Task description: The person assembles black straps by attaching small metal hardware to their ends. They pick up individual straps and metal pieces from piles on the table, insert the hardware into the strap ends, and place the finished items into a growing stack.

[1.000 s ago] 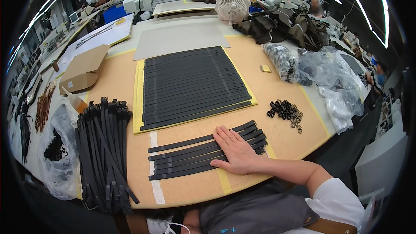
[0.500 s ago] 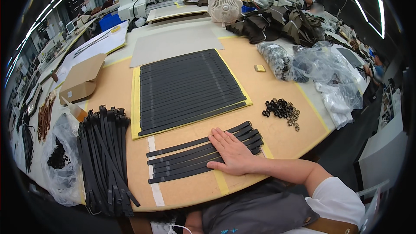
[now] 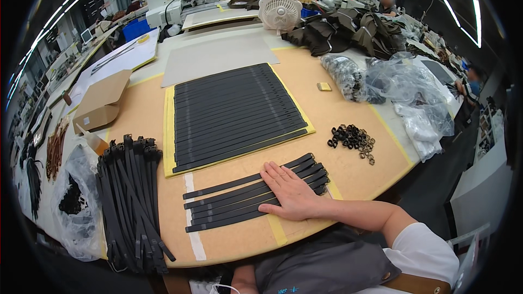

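My right hand lies flat, fingers stretched out, across a row of several black straps near the table's front edge. The straps lie side by side, and their right ends carry small buckles or rings. My left hand does not show; only a bit of bare skin, seemingly my left arm, appears below the table edge. Just beyond the row, a yellow-edged board bears many closely laid black straps. Left of the row, a thick pile of black straps with buckles overhangs the front edge.
Small black and metallic rings lie right of my hand. Behind them are a small yellow block and clear plastic bags. Leftward stand a cardboard box, a bottle and a plastic bag. A white fan stands farther back.
My right hand keeps its place on the straps. The view has shifted very slightly, and a bit more of the skin at the lower edge shows.
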{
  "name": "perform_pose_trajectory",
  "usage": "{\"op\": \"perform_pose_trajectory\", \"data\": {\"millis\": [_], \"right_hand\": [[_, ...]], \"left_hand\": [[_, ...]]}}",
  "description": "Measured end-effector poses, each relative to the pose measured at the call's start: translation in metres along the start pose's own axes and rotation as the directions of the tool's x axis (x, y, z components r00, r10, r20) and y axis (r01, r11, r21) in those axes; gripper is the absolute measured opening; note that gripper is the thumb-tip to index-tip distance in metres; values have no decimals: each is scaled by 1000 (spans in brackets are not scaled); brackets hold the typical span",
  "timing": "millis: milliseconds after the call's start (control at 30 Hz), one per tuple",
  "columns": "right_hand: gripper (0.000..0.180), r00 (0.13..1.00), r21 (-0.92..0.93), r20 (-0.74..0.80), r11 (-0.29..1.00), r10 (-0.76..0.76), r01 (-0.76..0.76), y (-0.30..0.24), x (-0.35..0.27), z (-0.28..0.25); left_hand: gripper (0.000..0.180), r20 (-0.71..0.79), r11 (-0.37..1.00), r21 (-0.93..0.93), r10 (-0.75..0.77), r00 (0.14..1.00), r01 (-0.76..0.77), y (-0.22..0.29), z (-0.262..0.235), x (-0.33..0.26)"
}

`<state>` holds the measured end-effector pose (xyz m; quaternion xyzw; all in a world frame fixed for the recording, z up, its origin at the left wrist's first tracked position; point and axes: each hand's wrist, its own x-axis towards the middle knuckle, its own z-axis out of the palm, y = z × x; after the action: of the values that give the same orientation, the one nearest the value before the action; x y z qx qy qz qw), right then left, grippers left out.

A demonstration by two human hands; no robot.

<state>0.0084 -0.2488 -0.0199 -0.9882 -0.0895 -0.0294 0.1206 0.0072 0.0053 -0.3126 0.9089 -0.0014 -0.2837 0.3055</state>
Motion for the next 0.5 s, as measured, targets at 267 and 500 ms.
{"op": "perform_pose_trajectory", "data": {"millis": [267, 500], "right_hand": [[97, 1000, 7, 14, 1000, 10, -10, 1, 0, 1], [96, 1000, 18, -9, 1000, -3, 3, 1, 1, 1]], "left_hand": [[41, 8, 1000, 13, -3, 1000, 3, -1, 1, -1], [41, -2, 1000, 27, 2, 1000, -2, -1, 1, -3]]}}
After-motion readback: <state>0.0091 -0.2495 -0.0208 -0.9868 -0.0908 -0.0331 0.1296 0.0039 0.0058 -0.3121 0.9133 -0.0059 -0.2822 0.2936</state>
